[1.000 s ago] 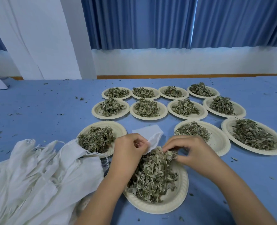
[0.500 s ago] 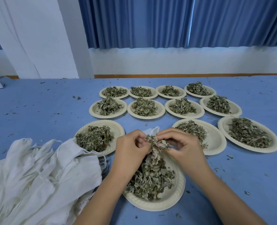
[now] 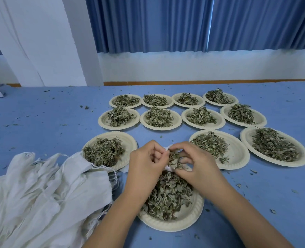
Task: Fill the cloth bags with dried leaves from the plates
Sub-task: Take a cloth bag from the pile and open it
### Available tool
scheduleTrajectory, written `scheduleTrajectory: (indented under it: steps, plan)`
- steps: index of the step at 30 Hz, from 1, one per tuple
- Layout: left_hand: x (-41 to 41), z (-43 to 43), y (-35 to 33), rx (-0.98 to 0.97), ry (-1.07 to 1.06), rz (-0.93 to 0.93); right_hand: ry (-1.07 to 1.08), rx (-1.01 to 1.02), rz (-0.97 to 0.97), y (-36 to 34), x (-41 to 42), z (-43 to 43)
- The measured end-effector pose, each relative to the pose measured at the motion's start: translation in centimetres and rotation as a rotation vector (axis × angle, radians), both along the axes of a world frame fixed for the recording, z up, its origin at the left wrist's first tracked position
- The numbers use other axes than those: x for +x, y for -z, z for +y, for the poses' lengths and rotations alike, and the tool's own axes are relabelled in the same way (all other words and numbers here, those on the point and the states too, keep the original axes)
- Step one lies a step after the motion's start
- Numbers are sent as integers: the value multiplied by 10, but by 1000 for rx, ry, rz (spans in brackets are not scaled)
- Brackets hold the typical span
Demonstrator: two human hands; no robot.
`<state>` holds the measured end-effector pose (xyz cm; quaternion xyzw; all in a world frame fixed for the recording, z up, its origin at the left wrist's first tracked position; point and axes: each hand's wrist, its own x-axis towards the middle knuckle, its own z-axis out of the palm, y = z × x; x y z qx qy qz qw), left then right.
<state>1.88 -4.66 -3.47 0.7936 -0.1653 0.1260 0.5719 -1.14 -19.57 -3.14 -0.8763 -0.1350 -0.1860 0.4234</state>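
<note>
Nearest plate of dried leaves sits under both hands. Left hand pinches cloth bag mouth; right hand pinches leaf clump at it. Spare bags heaped left. Filled plates beyond.

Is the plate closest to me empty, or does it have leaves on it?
Not empty. The nearest plate holds a big heap of dried leaves; only its rim shows bare.
</note>
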Motion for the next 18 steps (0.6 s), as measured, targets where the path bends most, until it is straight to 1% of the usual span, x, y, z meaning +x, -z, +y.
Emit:
scheduleTrajectory:
  steps: [1, 2, 4, 6, 7, 9, 10, 15, 16, 18]
  plan:
    - [1, 1, -1, -4, -19, 3, -35, 47, 45, -1, -1, -1]
    - [1, 2, -1, -11, -31, 1, -55, 87, 46, -2, -2, -1]
    - [-1, 2, -3, -25, -21, 3, -45, 110, -59, -3, -2, -1]
    - [-3, 0, -5, -37, 38, 11, 20, 28, -205, -1, -2, -1]
    - [-4, 0, -5, -48, 75, 19, 49, -30, -245, 0, -2, 0]
    - [-5, -1, -6, -76, 121, 39, 69, -96, -254, 1, 0, 2]
    - [-5, -1, -6, -87, 116, 44, 60, -89, -239, 1, 1, 3]
    - [1, 3, -3, -104, -8, 41, -35, 134, -76, -6, -1, -3]
    - [2, 3, -3, -101, -15, 36, -27, 166, -88, -6, -1, -4]
    - [2, 3, -3, -100, -5, 31, -14, 194, -176, -7, -1, -4]
